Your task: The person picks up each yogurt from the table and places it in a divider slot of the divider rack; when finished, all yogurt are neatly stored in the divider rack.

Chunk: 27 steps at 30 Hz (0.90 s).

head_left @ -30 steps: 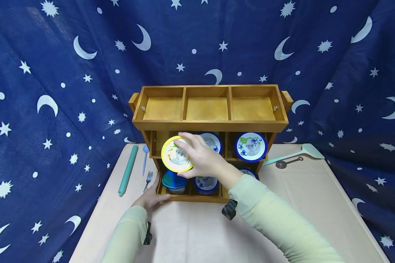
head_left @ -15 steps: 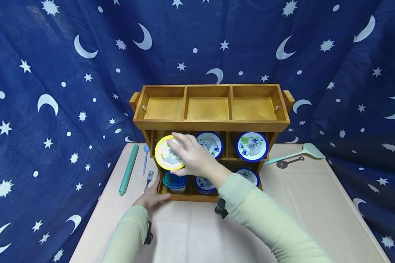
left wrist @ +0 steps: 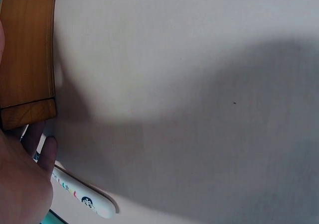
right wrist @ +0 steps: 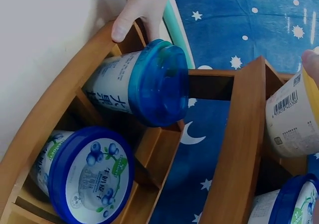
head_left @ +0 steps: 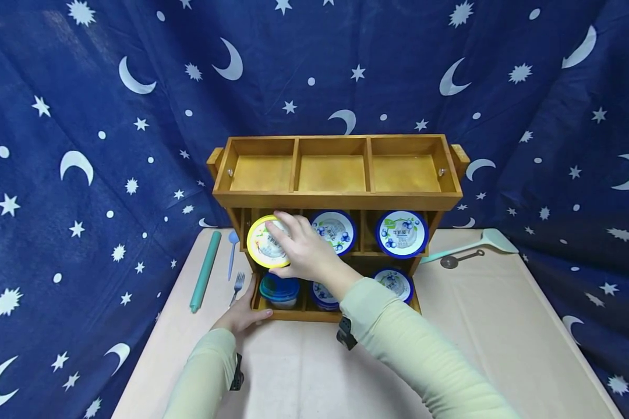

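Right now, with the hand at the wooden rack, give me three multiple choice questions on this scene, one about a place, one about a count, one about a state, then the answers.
1. Where is the yellow-lidded cup?
A. top tray
B. middle tier, left slot
C. on the table

2. How many compartments are in the rack's top tray?
A. two
B. three
C. five

3. What is the left hand doing?
A. touching the rack's lower left corner
B. holding the fork
C. lifting a spoon

Answers:
1 B, the right hand holds the cup at the left slot under the top tray.
2 B, two dividers split the tray into three.
3 A, its thumb lies on the rack's corner, and the fork lies untouched beside it.
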Motion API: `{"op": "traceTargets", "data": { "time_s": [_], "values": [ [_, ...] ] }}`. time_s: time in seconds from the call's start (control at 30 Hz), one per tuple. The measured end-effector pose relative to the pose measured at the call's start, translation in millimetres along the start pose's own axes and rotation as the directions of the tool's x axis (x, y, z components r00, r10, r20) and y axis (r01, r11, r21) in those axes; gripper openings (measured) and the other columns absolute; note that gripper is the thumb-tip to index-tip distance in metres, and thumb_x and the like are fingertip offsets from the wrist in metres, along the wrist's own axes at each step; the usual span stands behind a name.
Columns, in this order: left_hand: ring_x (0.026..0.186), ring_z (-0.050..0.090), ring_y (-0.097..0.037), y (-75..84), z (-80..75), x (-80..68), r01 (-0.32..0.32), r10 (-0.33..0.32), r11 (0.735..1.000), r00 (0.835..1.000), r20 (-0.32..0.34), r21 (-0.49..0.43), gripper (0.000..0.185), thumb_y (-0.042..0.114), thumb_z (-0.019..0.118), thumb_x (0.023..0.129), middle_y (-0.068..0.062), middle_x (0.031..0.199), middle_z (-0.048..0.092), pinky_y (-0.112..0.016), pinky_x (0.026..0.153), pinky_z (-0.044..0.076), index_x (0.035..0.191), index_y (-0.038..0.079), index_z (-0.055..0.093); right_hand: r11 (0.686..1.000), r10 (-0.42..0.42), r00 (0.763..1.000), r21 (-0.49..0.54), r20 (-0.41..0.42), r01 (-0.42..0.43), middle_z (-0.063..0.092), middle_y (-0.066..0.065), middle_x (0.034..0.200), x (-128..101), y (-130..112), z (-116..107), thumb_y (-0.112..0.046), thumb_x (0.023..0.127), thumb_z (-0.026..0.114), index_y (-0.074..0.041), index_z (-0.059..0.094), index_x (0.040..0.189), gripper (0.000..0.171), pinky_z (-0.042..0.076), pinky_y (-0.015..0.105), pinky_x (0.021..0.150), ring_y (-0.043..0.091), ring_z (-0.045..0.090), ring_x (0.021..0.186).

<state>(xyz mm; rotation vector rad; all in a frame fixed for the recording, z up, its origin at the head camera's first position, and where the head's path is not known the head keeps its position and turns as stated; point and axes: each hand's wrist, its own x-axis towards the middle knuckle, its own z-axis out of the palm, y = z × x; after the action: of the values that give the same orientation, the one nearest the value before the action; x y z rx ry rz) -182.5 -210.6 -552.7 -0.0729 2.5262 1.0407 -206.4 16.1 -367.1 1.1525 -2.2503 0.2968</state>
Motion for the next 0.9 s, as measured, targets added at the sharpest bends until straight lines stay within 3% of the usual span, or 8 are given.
{"op": "traceTargets", "data": {
  "time_s": [0.17, 0.4, 0.67, 0.73, 0.83, 0.9],
  "values": [
    [0.135, 0.021, -0.044, -1.9, -0.3, 0.0, -0.006, 0.006, 1.000, 1.000, -0.002, 0.002, 0.111, 0.055, 0.070, 0.076, -0.019, 0.153, 0.019, -0.064, 0.103, 0.019, 0.151, 0.030, -0.008, 0.999, -0.020, 1.000, -0.036, 0.004, 0.021, 0.030, 0.021, 0.140, 2.7, 0.5, 5.8, -0.053, 0.069, 0.074, -0.007, 0.041, 0.137, 0.088, 0.045, 0.039, 0.094, 0.036, 0.045, 0.115],
    [0.138, 0.018, -0.041, -4.0, -1.4, 0.7, -0.004, 0.004, 0.999, 1.000, -0.006, -0.033, 0.112, 0.054, 0.071, 0.076, -0.017, 0.154, 0.015, -0.062, 0.105, 0.016, 0.151, 0.026, -0.007, 0.999, 0.015, 0.996, -0.039, 0.084, -0.012, 0.033, 0.022, 0.137, 10.8, 1.3, 8.5, -0.050, 0.070, 0.076, -0.007, 0.040, 0.139, 0.089, 0.047, 0.038, 0.091, 0.035, 0.048, 0.111],
    [0.119, 0.050, -0.038, -0.5, -1.7, 2.2, 0.004, -0.004, 1.000, 1.000, -0.002, -0.029, 0.112, 0.054, 0.071, 0.076, -0.022, 0.150, 0.026, -0.061, 0.105, 0.017, 0.151, 0.025, -0.008, 0.994, 0.056, 0.989, -0.104, 0.136, -0.042, 0.036, 0.019, 0.137, 16.0, 3.9, 9.2, -0.055, 0.071, 0.073, -0.009, 0.040, 0.139, 0.089, 0.046, 0.039, 0.091, 0.033, 0.050, 0.109],
    [0.126, 0.042, -0.039, -0.1, -1.9, 1.2, 0.003, -0.004, 1.000, 1.000, -0.004, -0.026, 0.111, 0.053, 0.071, 0.077, -0.021, 0.151, 0.023, -0.061, 0.105, 0.017, 0.151, 0.025, -0.007, 0.989, 0.062, 0.990, -0.144, 0.130, -0.043, 0.038, 0.018, 0.136, 15.9, 4.3, 10.6, -0.057, 0.070, 0.072, -0.009, 0.041, 0.139, 0.089, 0.046, 0.040, 0.090, 0.032, 0.049, 0.111],
    [0.126, 0.042, -0.039, -0.2, -1.6, 0.5, -0.001, 0.000, 1.000, 1.000, -0.002, -0.029, 0.110, 0.051, 0.071, 0.077, -0.021, 0.151, 0.022, -0.059, 0.107, 0.016, 0.151, 0.024, -0.006, 0.979, 0.088, 0.987, -0.195, 0.133, -0.061, 0.040, 0.015, 0.138, 15.3, 4.5, 11.4, -0.060, 0.070, 0.070, -0.012, 0.043, 0.139, 0.088, 0.045, 0.042, 0.089, 0.032, 0.045, 0.116],
    [0.134, 0.028, -0.040, 0.0, -1.5, 0.6, -0.004, 0.004, 1.000, 1.000, -0.006, -0.030, 0.110, 0.051, 0.072, 0.077, -0.019, 0.153, 0.018, -0.059, 0.107, 0.016, 0.152, 0.023, -0.004, 0.974, 0.105, 0.985, -0.213, 0.136, -0.074, 0.040, 0.013, 0.138, 14.4, 4.2, 11.5, -0.061, 0.070, 0.070, -0.014, 0.043, 0.139, 0.088, 0.044, 0.042, 0.088, 0.031, 0.043, 0.118]
  ]
}}
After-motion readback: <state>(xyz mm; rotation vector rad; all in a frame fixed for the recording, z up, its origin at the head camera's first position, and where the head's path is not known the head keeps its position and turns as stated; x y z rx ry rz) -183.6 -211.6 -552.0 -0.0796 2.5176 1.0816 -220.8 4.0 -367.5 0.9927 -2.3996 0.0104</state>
